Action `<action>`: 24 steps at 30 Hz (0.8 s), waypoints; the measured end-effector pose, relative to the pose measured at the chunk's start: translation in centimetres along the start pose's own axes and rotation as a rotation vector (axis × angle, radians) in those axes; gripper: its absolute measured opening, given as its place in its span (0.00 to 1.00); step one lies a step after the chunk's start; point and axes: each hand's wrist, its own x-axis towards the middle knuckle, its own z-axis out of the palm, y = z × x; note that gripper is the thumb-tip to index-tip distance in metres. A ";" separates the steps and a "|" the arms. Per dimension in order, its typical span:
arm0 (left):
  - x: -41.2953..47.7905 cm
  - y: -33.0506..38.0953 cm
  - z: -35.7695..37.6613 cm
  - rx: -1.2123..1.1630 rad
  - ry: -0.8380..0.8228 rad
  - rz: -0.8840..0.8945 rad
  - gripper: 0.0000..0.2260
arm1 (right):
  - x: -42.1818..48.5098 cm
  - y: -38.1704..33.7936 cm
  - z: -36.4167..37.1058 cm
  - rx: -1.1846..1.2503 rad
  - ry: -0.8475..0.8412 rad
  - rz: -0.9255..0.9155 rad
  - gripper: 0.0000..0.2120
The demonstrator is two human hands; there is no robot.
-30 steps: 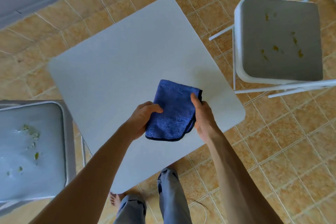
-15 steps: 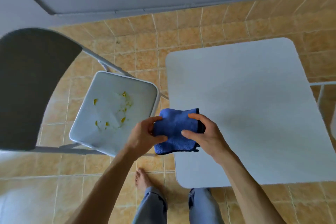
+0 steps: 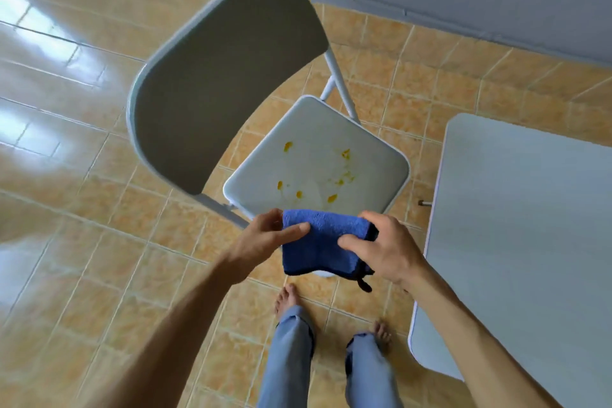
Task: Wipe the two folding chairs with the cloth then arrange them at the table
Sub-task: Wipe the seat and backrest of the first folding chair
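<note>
- Tiled floor [image 3: 82, 242]: tan and orange squares with pale grout, glossy with window glare at the far left.
- Folding chair [image 3: 228, 76]: grey, standing open on the floor left of the table; its curved backrest filled the upper centre of the view, its seat lay lower and to the right.
- Chair seat [image 3: 314, 159]: pale grey, flat, rounded at the corners; it held several small yellow-orange smears [image 3: 331, 175] scattered across its middle and near edge.
- Left hand [image 3: 261, 242]: fingers closed on the left edge of the cloth, thumb laid over its upper face.
- Cloth [image 3: 321, 242]: blue, folded into a thick pad with a dark trim; held in the air between both hands, over the near edge of the seat, apart from the smears.
- Right hand [image 3: 387, 248]: fingers curled round the right edge of the cloth, thumb pressed on top.
- Person's legs [image 3: 291, 358]: in blue jeans, barefoot, standing just before the chair.
- Table [image 3: 516, 225]: pale grey top with rounded corners at the right edge, near the chair seat but apart from it.
</note>
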 end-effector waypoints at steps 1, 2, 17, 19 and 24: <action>0.1 -0.1 -0.7 -0.026 -0.040 -0.013 0.29 | 0.4 -0.4 0.3 0.057 -0.017 0.029 0.15; 0.1 -0.1 -1.2 -0.038 -0.073 -0.027 0.27 | 0.8 -0.4 0.7 0.120 -0.024 0.053 0.16; 9.4 -10.6 0.1 0.415 0.367 -0.009 0.13 | 9.1 7.3 9.7 -0.608 0.026 -0.320 0.32; 10.2 -11.8 0.4 0.602 0.461 0.109 0.17 | 9.7 7.9 11.8 -0.673 0.054 -0.465 0.36; 12.9 -14.1 0.1 0.693 0.826 0.230 0.17 | 11.3 10.2 15.7 -0.893 0.145 -0.634 0.28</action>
